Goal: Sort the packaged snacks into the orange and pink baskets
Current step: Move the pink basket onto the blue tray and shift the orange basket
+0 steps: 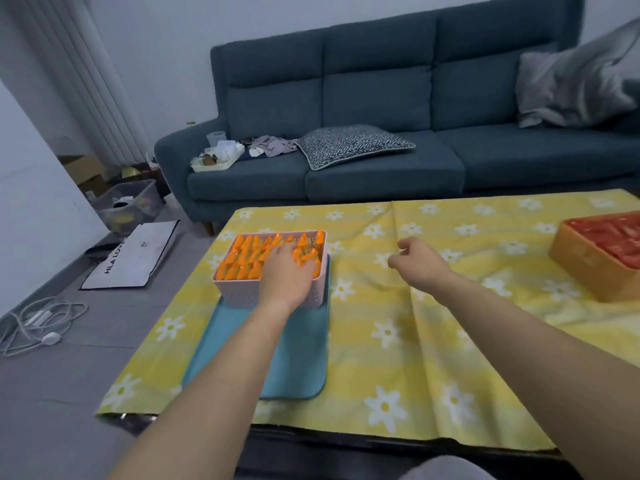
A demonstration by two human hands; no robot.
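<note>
Left hand (285, 271) rests on the orange packets (242, 261) in the pink basket (239, 296); grip cannot be told. Right hand (412, 258) hovers loosely curled, empty, over the table (381, 368). Packets are probably light, slippery, crushable: pinch a sealed edge

I'm in a home living room: a blue sofa (398, 109) with a cushion (353, 144) beyond my hands.

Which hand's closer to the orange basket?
Right. The right hand hangs over the tablecloth mid-table, apart from the orange basket; the left hand is farther off, on the snacks in the pink basket.
</note>
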